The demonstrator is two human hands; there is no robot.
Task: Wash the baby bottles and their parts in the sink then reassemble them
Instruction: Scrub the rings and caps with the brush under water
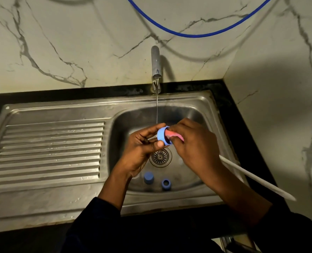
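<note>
Left fingers pinch blue ring, right fingers grip brush over steel sink.

Dim warm light; hard shadows on wall; wide-angle bending at edges; slight blur.

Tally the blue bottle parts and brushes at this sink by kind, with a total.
Blue rings: 2, held ring in the left hand, loose ring in the basin.
Blue caps: 1, cap in the basin.
Brushes: 1, brush in the right hand.
Total: 4
</note>
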